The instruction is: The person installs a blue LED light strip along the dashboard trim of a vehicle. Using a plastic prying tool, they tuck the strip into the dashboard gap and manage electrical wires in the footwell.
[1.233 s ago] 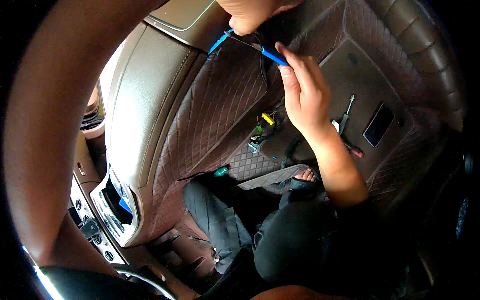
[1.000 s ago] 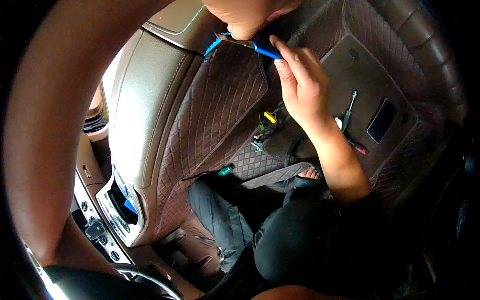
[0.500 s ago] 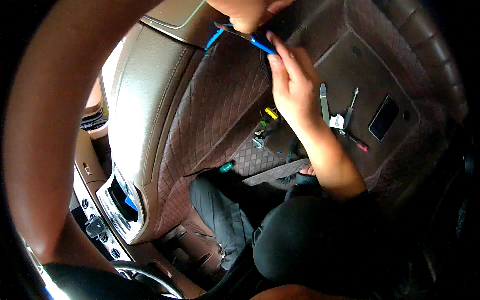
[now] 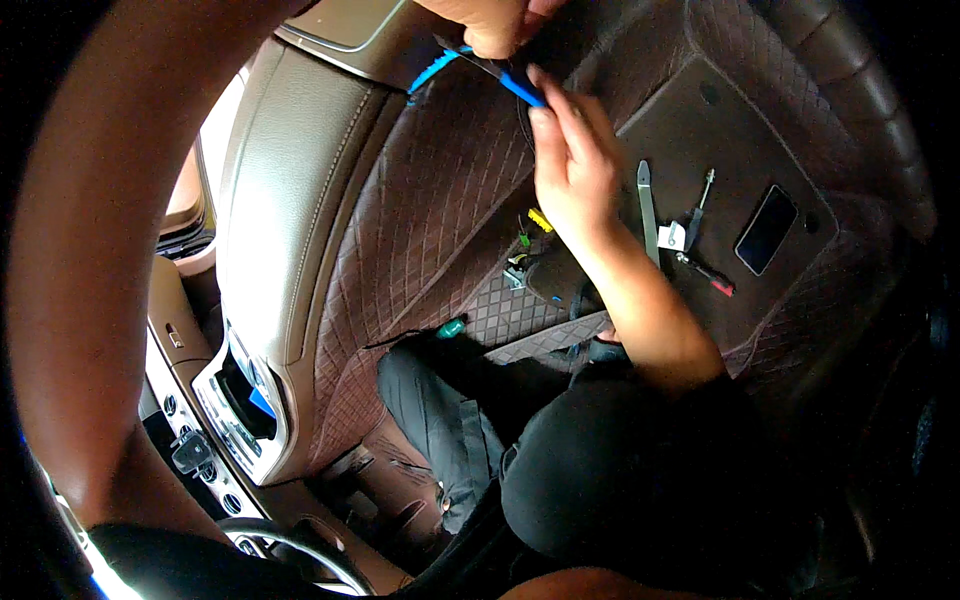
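My right hand (image 4: 578, 165) reaches up from the lower right, its fingers closed round the blue handle of a slim tool (image 4: 522, 88) with a dark metal front part. My left hand (image 4: 490, 25) is at the top edge, partly cut off, fingers curled in beside the tool's front end. What those fingers hold is hidden. Just left of the tool's front, a bright blue strip (image 4: 433, 72) with a jagged edge lies against the seam between the beige console (image 4: 290, 190) and the dark quilted lining (image 4: 430, 190).
On the dark mat to the right lie a phone (image 4: 767, 230), a flat metal strip (image 4: 647, 205), a screwdriver (image 4: 700, 215) and a red-ended tool (image 4: 715, 277). A yellow connector (image 4: 540, 220) and a green piece (image 4: 452, 328) lie nearer the middle. A steering wheel (image 4: 300, 550) shows at lower left.
Both hands stay at the tool, which shifts slightly left in the picture. The view has moved a little. The things on the mat look the same.
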`<state>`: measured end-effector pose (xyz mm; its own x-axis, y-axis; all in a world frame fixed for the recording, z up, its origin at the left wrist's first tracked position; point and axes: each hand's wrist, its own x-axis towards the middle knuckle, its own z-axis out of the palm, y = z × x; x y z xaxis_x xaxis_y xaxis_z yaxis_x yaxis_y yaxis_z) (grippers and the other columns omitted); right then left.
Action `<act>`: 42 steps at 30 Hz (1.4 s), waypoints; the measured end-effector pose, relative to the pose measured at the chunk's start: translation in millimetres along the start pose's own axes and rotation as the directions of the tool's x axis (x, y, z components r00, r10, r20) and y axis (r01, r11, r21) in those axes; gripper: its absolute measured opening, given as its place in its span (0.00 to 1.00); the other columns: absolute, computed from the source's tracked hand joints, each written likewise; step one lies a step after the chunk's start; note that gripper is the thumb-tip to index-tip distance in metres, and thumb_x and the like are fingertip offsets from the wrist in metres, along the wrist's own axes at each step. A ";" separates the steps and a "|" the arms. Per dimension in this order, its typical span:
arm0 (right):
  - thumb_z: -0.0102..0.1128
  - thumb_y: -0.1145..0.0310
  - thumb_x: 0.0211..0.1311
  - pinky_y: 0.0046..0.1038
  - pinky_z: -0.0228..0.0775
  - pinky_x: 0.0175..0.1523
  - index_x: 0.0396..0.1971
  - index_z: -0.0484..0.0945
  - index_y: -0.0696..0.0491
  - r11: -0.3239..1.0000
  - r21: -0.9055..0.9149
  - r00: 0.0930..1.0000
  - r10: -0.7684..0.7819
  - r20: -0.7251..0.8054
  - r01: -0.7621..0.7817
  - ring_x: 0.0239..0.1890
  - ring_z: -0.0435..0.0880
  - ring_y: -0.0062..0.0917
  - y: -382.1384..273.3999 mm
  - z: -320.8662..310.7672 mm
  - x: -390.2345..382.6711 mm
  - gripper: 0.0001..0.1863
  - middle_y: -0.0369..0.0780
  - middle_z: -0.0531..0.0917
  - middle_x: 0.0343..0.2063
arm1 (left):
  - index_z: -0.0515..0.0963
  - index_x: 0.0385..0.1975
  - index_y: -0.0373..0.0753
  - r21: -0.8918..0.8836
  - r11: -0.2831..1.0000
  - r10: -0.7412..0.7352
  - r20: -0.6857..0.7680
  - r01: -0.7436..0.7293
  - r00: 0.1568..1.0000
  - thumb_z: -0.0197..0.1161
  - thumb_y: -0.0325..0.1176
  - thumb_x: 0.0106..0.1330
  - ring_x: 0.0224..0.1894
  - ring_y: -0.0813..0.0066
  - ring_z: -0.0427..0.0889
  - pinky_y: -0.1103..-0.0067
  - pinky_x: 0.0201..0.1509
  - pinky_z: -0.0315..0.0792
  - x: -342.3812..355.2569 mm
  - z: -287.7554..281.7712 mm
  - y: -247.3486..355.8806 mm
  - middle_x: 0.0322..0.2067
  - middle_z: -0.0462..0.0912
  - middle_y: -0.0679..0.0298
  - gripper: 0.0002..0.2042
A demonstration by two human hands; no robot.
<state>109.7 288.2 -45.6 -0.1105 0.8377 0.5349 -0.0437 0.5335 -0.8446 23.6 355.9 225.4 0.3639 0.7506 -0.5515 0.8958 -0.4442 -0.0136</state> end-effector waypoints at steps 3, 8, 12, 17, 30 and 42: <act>0.65 0.73 0.67 0.35 0.77 0.43 0.57 0.82 0.49 1.000 -0.006 1.000 0.022 0.008 -0.021 0.36 0.83 0.37 -0.2 -5.3 -2.8 0.19 0.44 0.83 0.36 | 0.86 0.37 0.35 -0.006 1.000 -0.003 0.021 0.003 1.000 0.69 0.30 0.61 0.41 0.67 0.87 0.69 0.47 0.79 2.3 -2.0 2.4 0.36 0.88 0.57 0.08; 0.67 0.71 0.65 0.35 0.75 0.40 0.56 0.82 0.48 0.993 -0.009 0.992 -0.116 -0.052 0.115 0.34 0.82 0.36 8.9 1.9 5.9 0.19 0.42 0.82 0.33 | 0.86 0.37 0.35 0.013 1.000 -0.013 0.098 0.012 0.995 0.69 0.31 0.62 0.41 0.67 0.87 0.70 0.47 0.79 7.2 -7.5 5.1 0.36 0.89 0.57 0.08; 0.66 0.73 0.66 0.34 0.75 0.38 0.57 0.82 0.47 0.993 -0.037 0.990 -0.115 -0.081 0.112 0.33 0.82 0.35 9.1 -4.5 4.2 0.20 0.42 0.82 0.33 | 0.86 0.37 0.35 0.027 0.999 -0.026 0.147 0.022 0.989 0.68 0.31 0.62 0.41 0.67 0.87 0.70 0.47 0.79 6.3 -12.9 7.0 0.36 0.89 0.57 0.08; 0.64 0.73 0.69 0.28 0.76 0.41 0.57 0.82 0.50 0.991 -0.103 0.996 -0.080 0.047 0.084 0.36 0.84 0.31 11.9 -4.6 6.3 0.18 0.42 0.83 0.38 | 0.86 0.37 0.35 0.047 0.998 -0.058 0.246 0.048 0.967 0.68 0.31 0.62 0.42 0.68 0.87 0.70 0.47 0.79 13.7 -19.9 12.7 0.36 0.89 0.57 0.08; 0.64 0.72 0.68 0.33 0.72 0.37 0.56 0.81 0.51 0.999 0.034 0.999 -0.016 0.038 0.015 0.31 0.80 0.34 20.3 -22.9 -12.8 0.17 0.42 0.80 0.31 | 0.85 0.42 0.36 0.222 0.935 -0.321 0.193 0.278 0.927 0.66 0.35 0.68 0.41 0.68 0.88 0.70 0.48 0.81 -1.7 -13.3 36.7 0.39 0.89 0.58 0.10; 0.63 0.72 0.68 0.32 0.74 0.37 0.57 0.81 0.51 1.000 0.006 0.998 -0.027 0.061 0.027 0.32 0.82 0.33 12.4 -31.8 -17.3 0.18 0.42 0.82 0.33 | 0.86 0.46 0.37 0.075 0.982 -0.164 -0.114 0.173 0.980 0.65 0.29 0.69 0.42 0.69 0.90 0.73 0.49 0.84 -17.3 22.2 -0.3 0.41 0.90 0.58 0.10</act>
<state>142.6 284.1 -64.7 -0.1701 0.8140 0.5553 -0.0527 0.5552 -0.8300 11.4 332.2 216.4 0.2388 0.8642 -0.4429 0.9236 -0.3430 -0.1713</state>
